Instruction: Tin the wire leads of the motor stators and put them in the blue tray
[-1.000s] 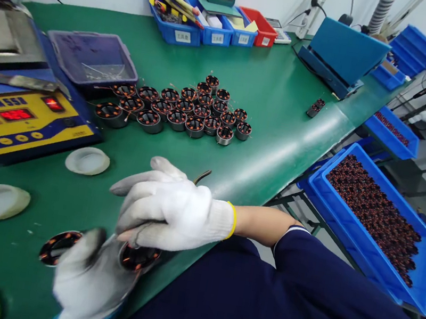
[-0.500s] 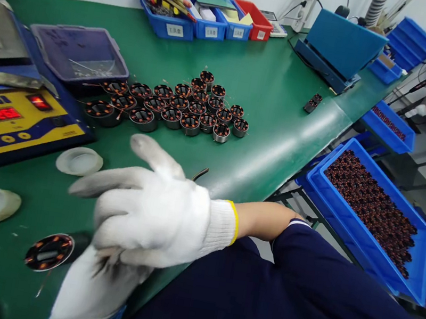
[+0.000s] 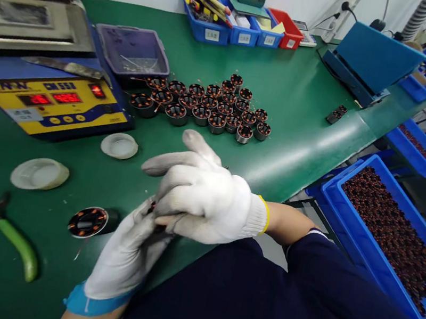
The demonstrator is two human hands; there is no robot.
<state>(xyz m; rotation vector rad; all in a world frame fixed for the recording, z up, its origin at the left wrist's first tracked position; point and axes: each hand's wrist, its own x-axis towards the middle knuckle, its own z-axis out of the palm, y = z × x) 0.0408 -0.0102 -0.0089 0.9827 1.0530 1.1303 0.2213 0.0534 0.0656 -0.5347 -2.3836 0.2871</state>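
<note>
My two white-gloved hands meet just over the near edge of the green table. My right hand (image 3: 207, 196) lies over my left hand (image 3: 127, 254), index finger stretched out, the other fingers curled down. Between them a small dark part with copper windings barely shows; both hands close on it. One wound stator (image 3: 88, 220) lies on the table just left of my left hand. A cluster of several like stators (image 3: 209, 107) stands farther back in the middle of the table.
A yellow-and-blue control unit (image 3: 57, 105) and a clear tray (image 3: 130, 55) sit at back left. Two white lids (image 3: 39, 173) and green-handled pliers (image 3: 14, 241) lie at left. Blue bins (image 3: 390, 236) of coils hang off the right edge. Small parts bins (image 3: 237, 28) line the wall.
The view has swung left, bringing the pliers into sight. My hands stay pressed together and have lifted slightly; the stator on the table lies apart from my left hand.
</note>
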